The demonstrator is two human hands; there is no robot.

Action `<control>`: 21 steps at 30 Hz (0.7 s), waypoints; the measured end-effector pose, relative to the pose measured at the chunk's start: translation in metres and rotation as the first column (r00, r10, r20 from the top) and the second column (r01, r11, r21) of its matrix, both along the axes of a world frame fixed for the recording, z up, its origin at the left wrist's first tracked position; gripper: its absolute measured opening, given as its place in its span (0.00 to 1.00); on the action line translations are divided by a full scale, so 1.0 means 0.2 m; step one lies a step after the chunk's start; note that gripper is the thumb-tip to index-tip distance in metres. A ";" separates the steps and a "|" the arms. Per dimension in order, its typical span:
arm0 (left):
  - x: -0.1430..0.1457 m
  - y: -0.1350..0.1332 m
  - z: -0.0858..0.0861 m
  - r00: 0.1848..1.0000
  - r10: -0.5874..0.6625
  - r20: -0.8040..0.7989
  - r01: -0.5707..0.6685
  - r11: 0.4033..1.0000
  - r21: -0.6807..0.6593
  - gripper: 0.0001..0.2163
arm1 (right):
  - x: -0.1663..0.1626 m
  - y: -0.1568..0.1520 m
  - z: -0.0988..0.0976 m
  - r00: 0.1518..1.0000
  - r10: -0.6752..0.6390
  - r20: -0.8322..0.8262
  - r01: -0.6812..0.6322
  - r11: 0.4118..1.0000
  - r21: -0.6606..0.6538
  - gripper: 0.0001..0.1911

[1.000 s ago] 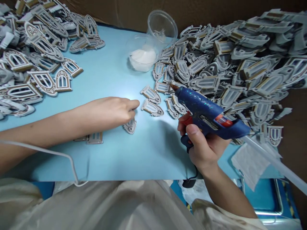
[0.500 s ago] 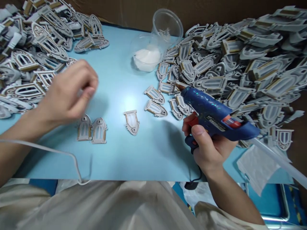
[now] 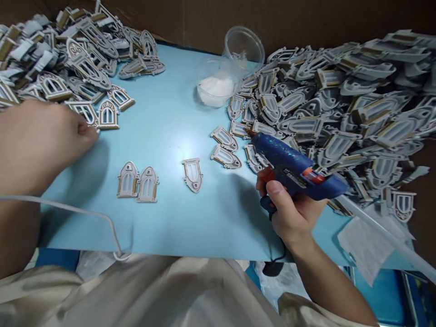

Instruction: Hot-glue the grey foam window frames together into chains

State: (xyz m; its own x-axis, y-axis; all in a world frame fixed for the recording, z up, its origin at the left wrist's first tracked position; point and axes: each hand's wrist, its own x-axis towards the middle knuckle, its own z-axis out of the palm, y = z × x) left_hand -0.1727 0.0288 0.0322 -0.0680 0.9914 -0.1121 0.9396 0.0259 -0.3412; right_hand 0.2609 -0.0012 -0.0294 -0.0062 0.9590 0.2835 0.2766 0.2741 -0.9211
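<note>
My right hand (image 3: 293,209) grips a blue glue gun (image 3: 289,163), a finger at its red trigger and the nozzle pointing up and left. A clear glue stick (image 3: 381,227) runs out of the gun's rear. My left hand (image 3: 51,141) is closed with curled fingers at the near edge of the left pile of small arched window pieces (image 3: 88,68); whatever its fingers hold is hidden. Two arched window pieces (image 3: 127,180) lie side by side, points away from me. Another window piece (image 3: 193,175) lies alone mid-table, its point toward me.
A large heap of window pieces (image 3: 340,91) covers the right side. Two clear plastic cups (image 3: 218,86) stand at the back, one with white material. A white cable (image 3: 78,209) crosses the front left. White paper (image 3: 364,245) hangs over the front right edge.
My left hand has moved left and down from above the paired pieces to the left pile, uncovering some window pieces there. The glue gun stays in my right hand, hardly moved.
</note>
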 end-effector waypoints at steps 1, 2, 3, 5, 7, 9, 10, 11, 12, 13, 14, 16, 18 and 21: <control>0.07 0.00 0.02 1.000 0.031 0.002 -0.031 0.999 0.040 0.19 | 0.00 0.00 0.00 1.000 -0.001 0.007 0.001 1.000 -0.010 0.13; 0.15 0.00 0.03 0.995 -0.049 0.084 0.046 0.998 0.047 0.19 | 0.00 0.00 0.00 1.000 -0.001 0.011 0.002 1.000 -0.018 0.13; 0.22 0.01 0.03 0.963 -0.168 0.211 0.158 0.985 0.065 0.19 | -0.01 -0.01 -0.01 1.000 -0.002 0.013 0.003 1.000 -0.028 0.14; 0.36 0.04 0.00 0.779 -0.378 0.500 0.368 0.922 0.125 0.17 | -0.01 -0.01 -0.01 1.000 0.002 0.016 -0.001 0.999 -0.042 0.14; 0.47 0.08 -0.06 0.600 -0.439 0.669 0.465 0.872 0.156 0.16 | -0.01 -0.01 -0.01 1.000 0.009 0.018 -0.008 0.999 -0.049 0.14; 0.55 0.12 -0.11 0.541 -0.438 0.718 0.510 0.849 0.134 0.15 | -0.01 -0.01 -0.01 0.999 0.014 0.030 -0.012 0.999 -0.052 0.14; 0.59 0.13 -0.13 0.534 -0.442 0.721 0.527 0.841 0.125 0.14 | -0.01 -0.01 -0.01 0.999 0.016 0.037 -0.014 0.999 -0.047 0.14; 0.61 0.14 -0.14 0.532 -0.450 0.717 0.543 0.831 0.119 0.13 | 0.00 -0.01 -0.01 0.999 0.018 0.042 -0.016 0.999 -0.042 0.14; 0.63 0.15 -0.16 0.531 -0.462 0.710 0.558 0.821 0.118 0.12 | 0.00 -0.01 -0.01 0.999 0.022 0.045 -0.020 0.999 -0.034 0.14; 0.65 0.16 -0.17 0.530 -0.473 0.704 0.575 0.811 0.111 0.11 | 0.01 -0.01 -0.01 0.999 0.025 0.042 -0.024 0.999 -0.024 0.13; 0.65 0.16 -0.18 0.531 -0.482 0.697 0.589 0.801 0.105 0.11 | 0.01 -0.01 -0.01 0.999 0.030 0.036 -0.030 0.999 -0.014 0.12; 0.66 0.15 -0.20 0.541 -0.502 0.675 0.608 0.788 0.098 0.11 | 0.02 -0.02 -0.01 0.999 0.040 0.020 -0.040 0.999 -0.002 0.11; 0.67 0.14 -0.20 0.571 -0.533 0.625 0.627 0.774 0.087 0.12 | 0.02 -0.02 0.00 0.999 0.046 0.013 -0.046 0.999 -0.006 0.12; 0.70 0.11 -0.18 0.657 -0.598 0.459 0.666 0.745 0.018 0.13 | 0.02 -0.03 0.01 0.998 0.057 0.034 -0.057 0.998 -0.017 0.12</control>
State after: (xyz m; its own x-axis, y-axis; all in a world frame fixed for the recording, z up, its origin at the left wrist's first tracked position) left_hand -0.0318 0.0514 -0.0045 0.6554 0.7468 -0.1132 0.7550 -0.6431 0.1284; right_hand 0.2652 -0.0082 -0.0278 -0.0702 0.9613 0.2664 0.2923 0.2752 -0.9159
